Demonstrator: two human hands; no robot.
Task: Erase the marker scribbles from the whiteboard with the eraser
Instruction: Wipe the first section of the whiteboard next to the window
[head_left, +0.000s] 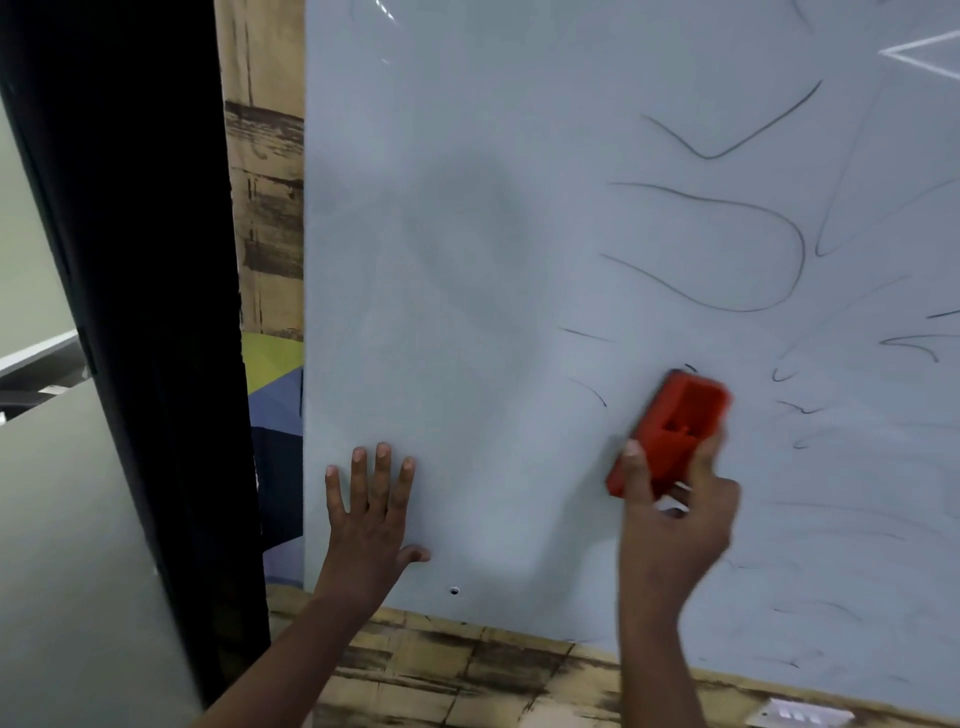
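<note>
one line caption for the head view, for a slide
Right hand wipes a red eraser across the scribbled whiteboard while the left hand rests flat on it.

One eraser (670, 431); one whiteboard (493, 260); two hands

the large pale glossy whiteboard (519, 234) fills the view from centre out to three o'clock, mounted on a tan wood-plank-patterned wall (267, 218) that shows along its nine o'clock edge and beneath its lower edge. the left hand (371, 512) lies flat on the board at about seven o'clock, near the left edge. the right hand (670, 525), at five o'clock, grips the red rectangular plastic eraser (670, 428) set against the board. thin black marker scribbles (727, 244) lie from one to four o'clock, above and right of the eraser. a small round hole (454, 590) sits below the left hand. a wide black vertical post (135, 312) stands at nine o'clock, left of the wall.
</note>
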